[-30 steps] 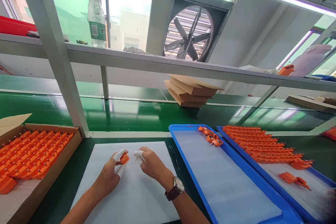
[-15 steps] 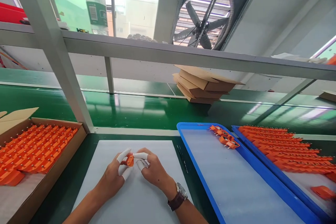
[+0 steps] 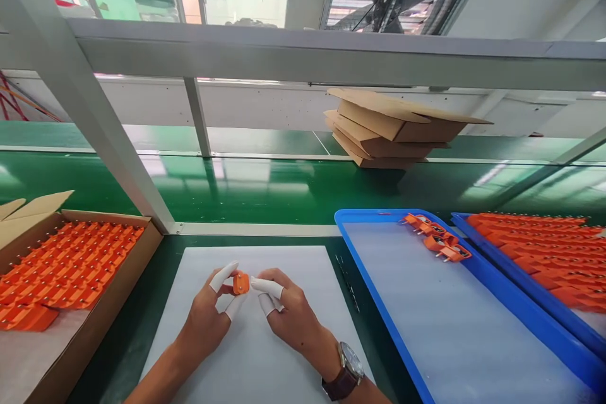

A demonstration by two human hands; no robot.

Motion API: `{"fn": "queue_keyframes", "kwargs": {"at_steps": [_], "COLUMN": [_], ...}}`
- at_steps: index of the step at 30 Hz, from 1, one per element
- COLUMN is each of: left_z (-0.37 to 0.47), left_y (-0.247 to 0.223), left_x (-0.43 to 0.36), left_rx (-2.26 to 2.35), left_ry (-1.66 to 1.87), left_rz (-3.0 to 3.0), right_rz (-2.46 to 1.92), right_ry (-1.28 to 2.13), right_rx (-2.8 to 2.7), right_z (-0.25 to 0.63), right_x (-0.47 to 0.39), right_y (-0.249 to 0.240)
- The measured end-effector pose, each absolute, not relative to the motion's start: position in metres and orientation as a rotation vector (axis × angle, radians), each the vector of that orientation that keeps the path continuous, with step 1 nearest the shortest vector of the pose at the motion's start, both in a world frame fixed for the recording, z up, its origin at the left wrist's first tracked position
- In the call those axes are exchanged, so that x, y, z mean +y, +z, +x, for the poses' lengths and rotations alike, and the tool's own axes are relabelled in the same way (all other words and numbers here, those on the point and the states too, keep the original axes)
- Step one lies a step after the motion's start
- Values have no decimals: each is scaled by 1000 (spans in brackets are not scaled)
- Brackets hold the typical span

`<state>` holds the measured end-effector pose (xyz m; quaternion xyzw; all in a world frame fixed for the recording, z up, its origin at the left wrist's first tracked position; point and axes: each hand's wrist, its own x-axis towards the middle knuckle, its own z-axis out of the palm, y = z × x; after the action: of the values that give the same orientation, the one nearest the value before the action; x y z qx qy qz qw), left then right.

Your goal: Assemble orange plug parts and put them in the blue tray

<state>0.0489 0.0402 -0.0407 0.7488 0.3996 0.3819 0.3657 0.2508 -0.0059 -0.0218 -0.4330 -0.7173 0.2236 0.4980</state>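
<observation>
A small orange part (image 3: 241, 283) is pinched between the fingers of my left hand (image 3: 207, 317), above a white sheet (image 3: 246, 366) on the green table. White finger covers are on several fingertips of both hands. Just right of the part is my right hand (image 3: 296, 315), its covered index fingertip close to the part's edge; whether it touches is unclear. The right thumb is bent near the other fingers, and anything between them is too small to make out. A watch is on the right wrist.
An open cardboard box (image 3: 106, 293) of orange parts stands at left. At right lies a blue tray (image 3: 379, 309) with several orange parts, beside another blue tray (image 3: 534, 278) full of them. Thin tools (image 3: 348, 284) lie between sheet and tray. Folded cartons (image 3: 392, 132) are stacked behind a metal frame.
The view has tilted down and shifted. The orange part has turned, showing a broader face, and my right hand's fingers are slightly farther from it.
</observation>
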Motion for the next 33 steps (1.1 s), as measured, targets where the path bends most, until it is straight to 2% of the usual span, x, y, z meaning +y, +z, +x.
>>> {"fn": "queue_keyframes", "kwargs": {"at_steps": [11, 33], "left_z": [48, 49], "left_y": [-39, -29], "left_x": [42, 38], "left_rx": [1059, 997], "left_ry": [1044, 1089], "left_rz": [1942, 2101], "right_rz": [-1038, -1015], "right_ry": [294, 193], "right_rx": [-1913, -1874], "right_z": [250, 249], "right_x": [-7, -6], "right_y": [-21, -23]}}
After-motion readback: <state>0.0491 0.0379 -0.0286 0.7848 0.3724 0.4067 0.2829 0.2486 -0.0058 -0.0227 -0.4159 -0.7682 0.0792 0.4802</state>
